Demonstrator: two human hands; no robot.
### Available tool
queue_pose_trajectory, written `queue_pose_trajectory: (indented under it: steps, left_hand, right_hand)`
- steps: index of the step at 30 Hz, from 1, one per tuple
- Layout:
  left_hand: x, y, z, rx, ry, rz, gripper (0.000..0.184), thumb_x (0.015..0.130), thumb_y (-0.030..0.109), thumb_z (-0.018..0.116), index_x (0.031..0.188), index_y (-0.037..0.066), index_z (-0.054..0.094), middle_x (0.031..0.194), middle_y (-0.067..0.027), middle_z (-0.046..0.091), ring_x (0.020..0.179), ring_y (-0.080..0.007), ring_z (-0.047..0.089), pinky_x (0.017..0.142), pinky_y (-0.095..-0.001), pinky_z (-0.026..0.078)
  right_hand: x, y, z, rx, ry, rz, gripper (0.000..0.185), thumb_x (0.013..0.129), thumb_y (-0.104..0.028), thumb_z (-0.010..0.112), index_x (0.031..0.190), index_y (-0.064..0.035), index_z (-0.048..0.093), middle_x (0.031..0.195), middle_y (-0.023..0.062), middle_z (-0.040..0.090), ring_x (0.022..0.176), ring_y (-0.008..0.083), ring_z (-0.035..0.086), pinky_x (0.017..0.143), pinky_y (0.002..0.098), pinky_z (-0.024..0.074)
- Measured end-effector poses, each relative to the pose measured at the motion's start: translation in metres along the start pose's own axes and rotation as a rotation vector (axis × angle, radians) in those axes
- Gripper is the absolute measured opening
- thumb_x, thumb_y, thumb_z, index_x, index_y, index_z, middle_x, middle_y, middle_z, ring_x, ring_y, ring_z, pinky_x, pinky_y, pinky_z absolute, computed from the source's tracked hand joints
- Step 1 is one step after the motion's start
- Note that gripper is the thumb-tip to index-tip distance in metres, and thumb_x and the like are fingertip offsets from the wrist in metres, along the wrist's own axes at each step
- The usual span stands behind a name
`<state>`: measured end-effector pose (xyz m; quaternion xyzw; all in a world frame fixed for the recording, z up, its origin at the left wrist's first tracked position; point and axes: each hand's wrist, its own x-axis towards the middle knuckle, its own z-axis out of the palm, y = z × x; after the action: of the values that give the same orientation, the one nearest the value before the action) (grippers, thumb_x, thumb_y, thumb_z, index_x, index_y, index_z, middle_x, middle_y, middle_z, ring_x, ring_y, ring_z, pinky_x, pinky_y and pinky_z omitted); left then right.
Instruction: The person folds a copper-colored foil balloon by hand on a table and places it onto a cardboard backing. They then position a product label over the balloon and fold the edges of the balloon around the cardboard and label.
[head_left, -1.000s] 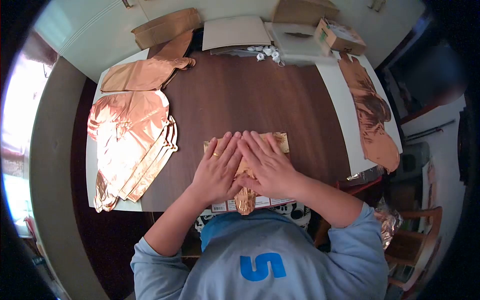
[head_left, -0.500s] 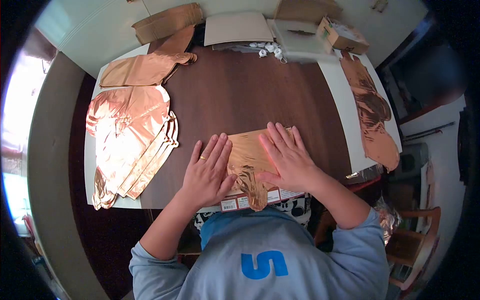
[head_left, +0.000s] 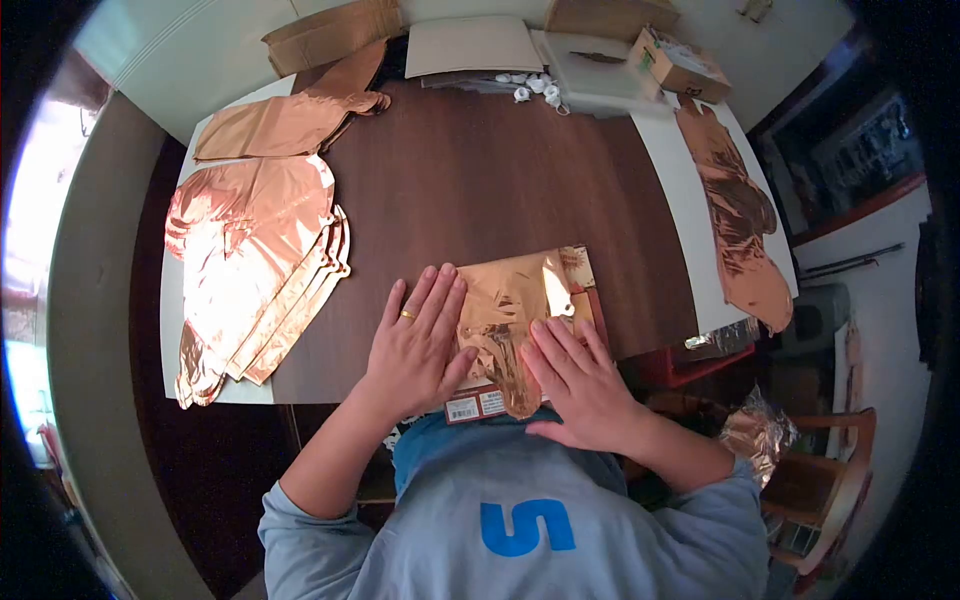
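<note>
A folded copper-coloured foil piece [head_left: 500, 290] lies on a flat printed card or packet [head_left: 464, 408] at the table's front edge. Its narrow, wrinkled end points toward my body. My left hand [head_left: 425, 335] rests flat along the left side of the foil, fingers stretched out, a ring on one finger. Over the lower right part lies my right hand [head_left: 580, 385], palm down with its fingers extended and thumb apart. Neither hand grips anything. The card's right border shows beyond the foil; the parts under my hands are hidden.
Shiny copper foil sheets [head_left: 250, 250] are stacked at the left, with more foil [head_left: 270, 125] behind. Another foil piece [head_left: 735, 215] lies on the right white strip. At the back are a beige board [head_left: 470, 45], white rolls [head_left: 535, 85] and a cardboard box [head_left: 680, 68].
My hands have moved apart from the middle of the foil. My right hand has since slid down toward my body, uncovering the upper right corner. My left hand has barely moved in the last half second.
</note>
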<state>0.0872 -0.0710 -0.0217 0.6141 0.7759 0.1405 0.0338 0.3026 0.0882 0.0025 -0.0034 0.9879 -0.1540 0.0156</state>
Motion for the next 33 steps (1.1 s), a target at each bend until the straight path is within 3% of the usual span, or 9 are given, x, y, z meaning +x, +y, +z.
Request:
queue_pose_trajectory:
  steps: [2, 6, 12, 15, 19, 22, 25, 31, 33]
  left_hand:
    - [-0.002, 0.000, 0.001, 0.001, -0.005, -0.006, 0.072, 0.096, 0.042, 0.048, 0.152, -0.001, 0.034, 0.159, -0.0227, 0.031, 0.149, -0.0371, 0.028, 0.121, -0.0535, 0.015]
    - [-0.001, -0.001, 0.001, 0.009, -0.011, -0.010, 0.071, 0.096, 0.042, 0.048, 0.153, 0.002, 0.034, 0.160, -0.0214, 0.031, 0.149, -0.0367, 0.027, 0.121, -0.0537, 0.015]
    - [-0.002, 0.000, 0.000, 0.001, -0.010, -0.016, 0.071, 0.096, 0.042, 0.049, 0.153, 0.003, 0.034, 0.160, -0.0203, 0.031, 0.149, -0.0358, 0.027, 0.121, -0.0532, 0.014]
    - [-0.002, 0.000, 0.002, -0.001, 0.005, -0.016, 0.071, 0.096, 0.043, 0.049, 0.153, 0.004, 0.034, 0.160, -0.0197, 0.031, 0.149, -0.0355, 0.027, 0.121, -0.0529, 0.014]
    - [-0.003, 0.000, 0.002, -0.011, -0.015, -0.019, 0.070, 0.096, 0.042, 0.049, 0.154, 0.005, 0.034, 0.161, -0.0189, 0.030, 0.150, -0.0354, 0.026, 0.121, -0.0528, 0.014]
    - [-0.008, 0.001, -0.001, -0.045, -0.010, -0.010, 0.069, 0.096, 0.040, 0.050, 0.154, 0.005, 0.034, 0.161, -0.0192, 0.029, 0.150, -0.0361, 0.026, 0.122, -0.0526, 0.013]
    - [-0.008, -0.004, -0.007, -0.167, -0.002, -0.023, 0.067, 0.094, 0.036, 0.054, 0.150, 0.002, 0.039, 0.157, -0.0202, 0.035, 0.148, -0.0351, 0.031, 0.120, -0.0518, 0.021]
    - [-0.003, -0.017, -0.004, -1.446, 0.453, -0.265, 0.056, 0.100, 0.024, 0.050, 0.149, 0.000, 0.039, 0.152, -0.0171, 0.043, 0.142, -0.0274, 0.040, 0.118, -0.0416, 0.030]
    - [0.003, -0.017, 0.010, -1.553, 0.520, -0.277, 0.053, 0.103, 0.024, 0.047, 0.149, -0.001, 0.039, 0.148, -0.0153, 0.046, 0.139, -0.0250, 0.043, 0.117, -0.0398, 0.030]
  right_hand:
    - [-0.002, 0.002, -0.011, 0.182, 0.055, -0.013, 0.094, 0.071, -0.041, 0.083, 0.144, 0.0017, 0.043, 0.152, 0.0223, 0.038, 0.143, 0.0399, 0.034, 0.118, 0.0586, 0.0227]
    - [-0.007, 0.021, -0.015, 0.130, 0.287, -0.049, 0.060, 0.072, -0.022, 0.078, 0.125, -0.0011, 0.061, 0.135, 0.0169, 0.056, 0.128, 0.0348, 0.051, 0.111, 0.0546, 0.0371]
    - [-0.004, 0.023, -0.030, 0.016, 0.266, -0.106, 0.074, 0.069, -0.028, 0.080, 0.134, -0.0021, 0.055, 0.145, 0.0205, 0.047, 0.137, 0.0388, 0.041, 0.115, 0.0591, 0.0287]
    - [0.002, 0.002, -0.030, -0.059, 0.089, -0.101, 0.090, 0.065, -0.037, 0.083, 0.141, -0.0025, 0.050, 0.152, 0.0243, 0.040, 0.144, 0.0412, 0.031, 0.117, 0.0620, 0.0234]
    - [0.009, 0.001, 0.024, -0.366, 0.214, -0.075, 0.063, 0.088, -0.025, 0.062, 0.144, 0.0010, 0.045, 0.151, 0.0292, 0.039, 0.142, 0.0447, 0.036, 0.116, 0.0588, 0.0289]
    - [0.010, 0.000, 0.037, -0.316, 0.270, -0.059, 0.050, 0.094, -0.015, 0.051, 0.141, 0.0027, 0.048, 0.147, 0.0306, 0.043, 0.136, 0.0456, 0.043, 0.114, 0.0564, 0.0352]
    - [0.008, 0.000, 0.035, -0.251, 0.323, -0.097, 0.048, 0.092, -0.015, 0.054, 0.136, 0.0031, 0.052, 0.139, 0.0305, 0.050, 0.132, 0.0464, 0.048, 0.111, 0.0568, 0.0391]
    - [0.007, 0.003, 0.007, 0.007, 0.427, -0.003, 0.043, 0.090, -0.010, 0.060, 0.131, 0.0030, 0.058, 0.130, 0.0254, 0.060, 0.123, 0.0394, 0.059, 0.106, 0.0460, 0.0471]
    - [0.006, 0.004, 0.004, 0.211, 0.621, 0.084, 0.048, 0.086, 0.000, 0.064, 0.133, -0.0002, 0.057, 0.130, 0.0216, 0.063, 0.117, 0.0351, 0.064, 0.100, 0.0415, 0.0506]
